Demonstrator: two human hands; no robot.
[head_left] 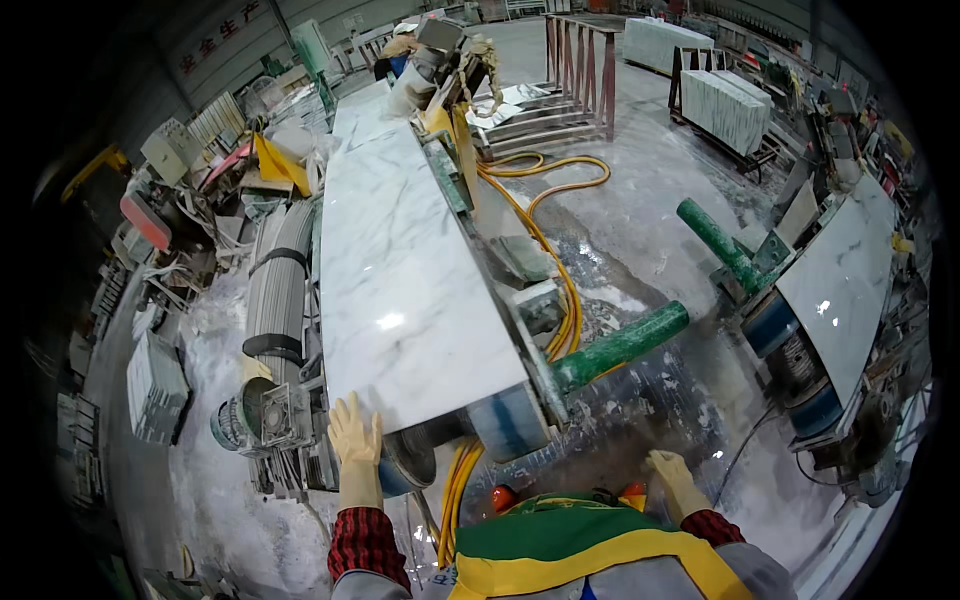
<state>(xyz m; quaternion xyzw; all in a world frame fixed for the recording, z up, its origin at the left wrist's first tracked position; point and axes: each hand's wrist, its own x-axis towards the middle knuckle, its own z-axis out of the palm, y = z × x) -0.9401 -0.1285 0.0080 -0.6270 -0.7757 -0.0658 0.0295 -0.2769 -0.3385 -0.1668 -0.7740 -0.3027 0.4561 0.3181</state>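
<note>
1. Fingers (354, 408) of the left hand (356, 440), in a pale yellow glove, are spread and straight, not grasping; they overlap the near left corner of the long white marble slab with grey veins (410, 270). How firmly they press, I cannot tell.
2. Right hand (678, 482), also in a pale yellow glove, is well apart from the slab, above the wet grey floor (640, 235). Its fingers are bent; whether they are fully clenched, I cannot tell.
3. This slab lies flat and extends away from the person. Its near edge is above the blue drum (508, 422).
4. Along its left edge stands the grey ribbed bundle with black bands (280, 290), so this side is narrow.
5. Near its right edge, the thick green cylinder (630, 345) sticks outward, and the yellow hoses (573, 300) curve on the floor.
6. More room opens farther right, between this cylinder and the second white slab (845, 285).
</note>
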